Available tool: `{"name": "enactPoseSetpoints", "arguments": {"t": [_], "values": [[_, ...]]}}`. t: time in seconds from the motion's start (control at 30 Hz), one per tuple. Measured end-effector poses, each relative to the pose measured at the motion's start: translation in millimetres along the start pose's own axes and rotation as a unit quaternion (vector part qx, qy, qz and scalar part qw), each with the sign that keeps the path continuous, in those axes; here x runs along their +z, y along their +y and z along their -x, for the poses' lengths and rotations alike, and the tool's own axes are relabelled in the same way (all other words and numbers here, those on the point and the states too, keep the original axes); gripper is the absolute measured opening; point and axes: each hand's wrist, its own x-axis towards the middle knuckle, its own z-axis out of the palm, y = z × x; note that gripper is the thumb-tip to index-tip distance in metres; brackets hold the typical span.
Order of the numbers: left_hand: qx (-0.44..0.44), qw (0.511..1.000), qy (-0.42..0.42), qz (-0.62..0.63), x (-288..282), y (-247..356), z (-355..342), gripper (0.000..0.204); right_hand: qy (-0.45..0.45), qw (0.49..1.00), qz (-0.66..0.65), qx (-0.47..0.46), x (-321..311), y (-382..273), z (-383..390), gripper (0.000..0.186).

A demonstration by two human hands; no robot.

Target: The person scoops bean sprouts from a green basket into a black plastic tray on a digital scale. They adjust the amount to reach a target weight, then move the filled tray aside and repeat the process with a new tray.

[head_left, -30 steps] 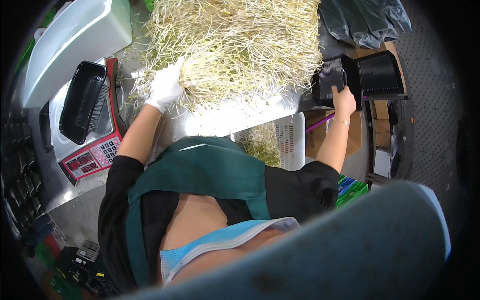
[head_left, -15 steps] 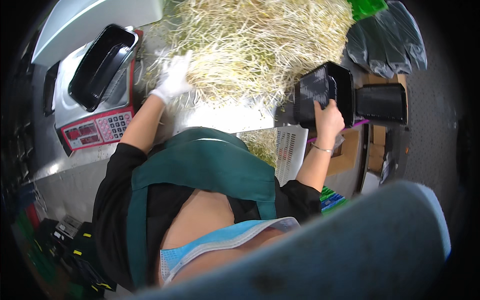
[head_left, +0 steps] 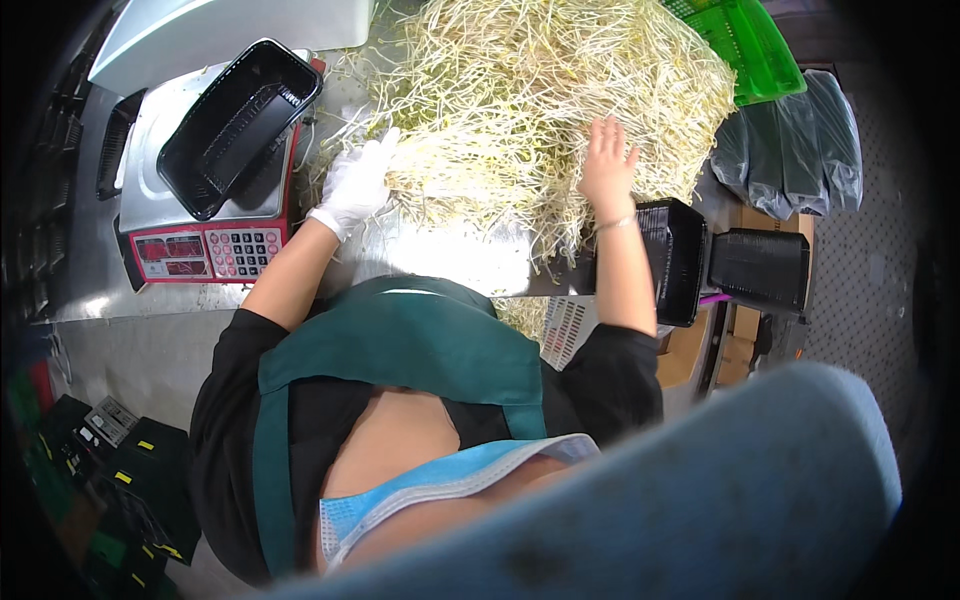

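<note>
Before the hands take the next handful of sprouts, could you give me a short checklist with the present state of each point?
1. Left hand, in a white glove, is on the near edge of the bean sprout pile: ok.
2. Right hand, bare, lies flat on the pile with fingers spread, holding nothing: ok.
3. Black tray sits on the scale and looks empty: ok.
4. Scale display readable: cannot tell, too small.
5. Stack of spare black trays stands at the right, close to the right forearm: ok.
6. Loose sprouts lie scattered on the metal table near the pile's edge: not ok.
</note>
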Motion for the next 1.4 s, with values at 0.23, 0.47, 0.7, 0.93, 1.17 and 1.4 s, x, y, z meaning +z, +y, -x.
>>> {"name": "enactPoseSetpoints", "arguments": {"t": [0.23,0.47,0.7,0.93,1.17,1.4], "values": [[0.003,0.998,0.031,-0.048,-9.7,17.0,-1.9,0.087,0.154,0.985,-0.065,-0.035,31.3,34.4,-102.0,0.059],[0.086,0.993,0.006,-0.082,13.8,11.1,-16.7,0.059,0.301,0.902,-0.300,-0.071,-8.0,88.0,-120.3,0.039],[0.258,0.959,0.084,-0.082,-19.3,26.1,18.7,0.052,0.004,0.868,-0.468,-0.169,-127.1,-16.5,-43.5,0.044],[0.148,0.979,0.142,0.021,-1.0,10.7,29.3,0.072,-0.027,0.800,-0.558,-0.218,-50.8,-126.1,-7.0,0.088],[0.165,0.977,-0.121,-0.064,-20.9,13.2,-16.2,0.090,0.042,0.900,-0.306,-0.307,-35.1,-114.5,72.1,0.111],[0.027,0.980,0.100,0.172,-25.0,23.8,-5.2,0.035,0.114,0.871,-0.453,-0.152,-59.2,-42.3,26.9,0.065]]}}
